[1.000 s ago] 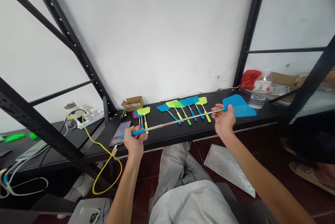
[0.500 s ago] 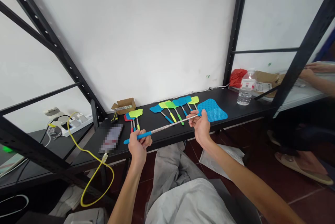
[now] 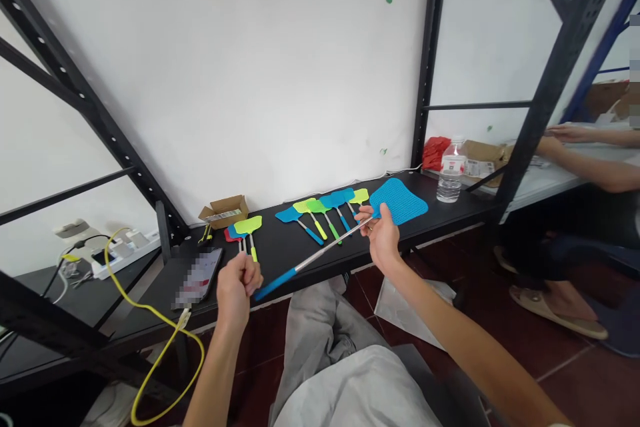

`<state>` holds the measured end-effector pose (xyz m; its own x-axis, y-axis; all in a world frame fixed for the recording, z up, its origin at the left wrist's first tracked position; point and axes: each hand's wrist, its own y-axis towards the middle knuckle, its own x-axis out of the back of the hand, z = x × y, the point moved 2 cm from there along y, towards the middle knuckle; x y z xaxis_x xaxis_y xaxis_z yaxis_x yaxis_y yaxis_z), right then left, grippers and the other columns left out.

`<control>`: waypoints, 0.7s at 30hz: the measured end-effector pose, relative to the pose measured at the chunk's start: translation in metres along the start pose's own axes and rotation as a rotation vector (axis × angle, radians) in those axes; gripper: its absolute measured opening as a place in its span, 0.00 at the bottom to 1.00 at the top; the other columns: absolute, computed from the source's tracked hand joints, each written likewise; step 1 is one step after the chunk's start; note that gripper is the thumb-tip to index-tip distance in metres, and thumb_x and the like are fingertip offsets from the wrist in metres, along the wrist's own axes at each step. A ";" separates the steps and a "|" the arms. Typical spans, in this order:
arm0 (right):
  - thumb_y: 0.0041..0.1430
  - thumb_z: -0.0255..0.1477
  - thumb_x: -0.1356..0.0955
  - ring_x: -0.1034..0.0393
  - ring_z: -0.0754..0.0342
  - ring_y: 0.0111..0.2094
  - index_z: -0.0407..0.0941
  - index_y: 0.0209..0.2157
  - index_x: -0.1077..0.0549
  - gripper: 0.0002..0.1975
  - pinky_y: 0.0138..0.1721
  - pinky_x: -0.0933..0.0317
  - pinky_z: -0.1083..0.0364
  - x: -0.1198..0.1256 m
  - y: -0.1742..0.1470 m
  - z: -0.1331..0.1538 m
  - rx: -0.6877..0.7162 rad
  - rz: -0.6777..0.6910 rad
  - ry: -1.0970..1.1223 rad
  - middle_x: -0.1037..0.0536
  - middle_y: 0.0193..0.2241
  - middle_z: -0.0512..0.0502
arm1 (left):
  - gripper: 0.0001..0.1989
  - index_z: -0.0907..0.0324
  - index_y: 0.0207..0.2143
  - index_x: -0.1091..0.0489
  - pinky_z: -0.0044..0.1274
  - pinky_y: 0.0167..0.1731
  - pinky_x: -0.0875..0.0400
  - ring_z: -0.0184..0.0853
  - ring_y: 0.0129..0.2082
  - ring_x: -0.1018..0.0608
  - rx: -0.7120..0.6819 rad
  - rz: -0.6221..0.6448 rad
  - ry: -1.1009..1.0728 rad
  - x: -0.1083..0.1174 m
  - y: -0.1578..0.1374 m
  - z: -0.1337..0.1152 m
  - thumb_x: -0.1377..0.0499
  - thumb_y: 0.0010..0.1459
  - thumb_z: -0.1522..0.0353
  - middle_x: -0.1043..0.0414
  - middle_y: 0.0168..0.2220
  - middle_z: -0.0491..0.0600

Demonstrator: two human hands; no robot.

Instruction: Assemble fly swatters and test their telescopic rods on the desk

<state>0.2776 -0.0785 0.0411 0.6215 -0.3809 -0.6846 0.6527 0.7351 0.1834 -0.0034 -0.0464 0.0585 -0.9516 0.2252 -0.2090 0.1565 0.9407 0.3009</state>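
Observation:
A blue fly swatter [image 3: 399, 202] with a telescopic metal shaft slants across the front of the black shelf. My right hand [image 3: 384, 238] is closed around the shaft just below its mesh head. The blue grip end points down to the left, close beside the curled fingers of my left hand [image 3: 239, 286]. That hand looks closed, and the grip's end shows outside it. Behind lie several other swatters in a row, among them a green swatter [image 3: 320, 206]. Left of them, a yellow swatter [image 3: 249, 225] overlaps a blue and a red one.
A phone [image 3: 199, 277] with a yellow cable lies at the shelf's left, near an open cardboard box [image 3: 226, 210]. At the right stands a water bottle [image 3: 451, 172] before a red bag [image 3: 435, 153]. Black metal posts frame both sides. Another person's arms [image 3: 585, 154] are beyond the right post.
My left hand has slid off the swatter's grip, moving left. The grip end has dropped a little, while my right hand keeps its hold near the head. The view has shifted slightly right.

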 end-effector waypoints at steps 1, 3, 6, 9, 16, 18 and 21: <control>0.55 0.49 0.36 0.35 0.55 0.21 0.43 0.28 0.25 0.22 0.20 0.46 0.56 -0.002 -0.002 -0.002 0.010 0.017 -0.003 0.22 0.25 0.42 | 0.23 0.58 0.14 0.48 0.21 0.17 0.47 0.25 0.13 0.49 0.009 0.031 -0.007 -0.004 0.000 0.003 0.49 0.60 0.62 0.54 0.11 0.40; 0.55 0.49 0.36 0.36 0.55 0.20 0.43 0.28 0.25 0.23 0.19 0.47 0.56 -0.006 -0.006 -0.005 0.017 0.039 0.000 0.22 0.24 0.42 | 0.23 0.58 0.14 0.48 0.21 0.17 0.48 0.25 0.13 0.50 0.009 0.050 -0.022 -0.011 -0.001 0.007 0.48 0.61 0.62 0.55 0.12 0.39; 0.56 0.50 0.36 0.37 0.56 0.19 0.43 0.28 0.26 0.24 0.19 0.46 0.56 -0.005 -0.005 -0.002 0.000 0.016 0.036 0.22 0.24 0.42 | 0.23 0.58 0.15 0.48 0.21 0.18 0.47 0.26 0.14 0.48 -0.039 -0.023 -0.009 -0.011 -0.001 0.007 0.48 0.60 0.62 0.54 0.12 0.40; 0.57 0.49 0.37 0.36 0.56 0.20 0.43 0.28 0.26 0.23 0.19 0.45 0.56 0.001 0.001 0.006 -0.023 -0.038 0.069 0.22 0.24 0.43 | 0.21 0.59 0.16 0.46 0.20 0.18 0.47 0.26 0.16 0.45 -0.104 -0.120 0.063 -0.002 -0.001 0.001 0.47 0.59 0.63 0.51 0.14 0.41; 0.57 0.48 0.38 0.34 0.55 0.21 0.45 0.30 0.28 0.21 0.20 0.44 0.55 0.000 -0.002 -0.004 -0.079 -0.039 0.067 0.22 0.26 0.43 | 0.17 0.60 0.19 0.36 0.22 0.19 0.43 0.29 0.19 0.40 -0.080 -0.039 -0.005 -0.002 -0.003 -0.004 0.50 0.58 0.62 0.44 0.19 0.45; 0.57 0.49 0.38 0.35 0.55 0.20 0.45 0.29 0.28 0.21 0.20 0.44 0.55 -0.001 -0.005 -0.008 -0.051 -0.043 0.062 0.23 0.25 0.44 | 0.20 0.60 0.18 0.36 0.22 0.18 0.44 0.28 0.17 0.41 -0.017 0.032 -0.031 -0.005 -0.004 -0.001 0.52 0.58 0.61 0.43 0.18 0.46; 0.58 0.49 0.39 0.36 0.55 0.20 0.45 0.29 0.29 0.22 0.20 0.45 0.55 0.001 -0.005 -0.009 -0.021 -0.042 0.055 0.24 0.23 0.45 | 0.22 0.61 0.17 0.36 0.22 0.15 0.47 0.26 0.14 0.44 0.048 0.074 -0.044 -0.008 -0.005 0.002 0.52 0.59 0.60 0.45 0.16 0.45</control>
<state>0.2707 -0.0774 0.0334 0.5684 -0.3805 -0.7295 0.6679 0.7312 0.1391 0.0038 -0.0527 0.0568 -0.9246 0.3040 -0.2293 0.2391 0.9322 0.2718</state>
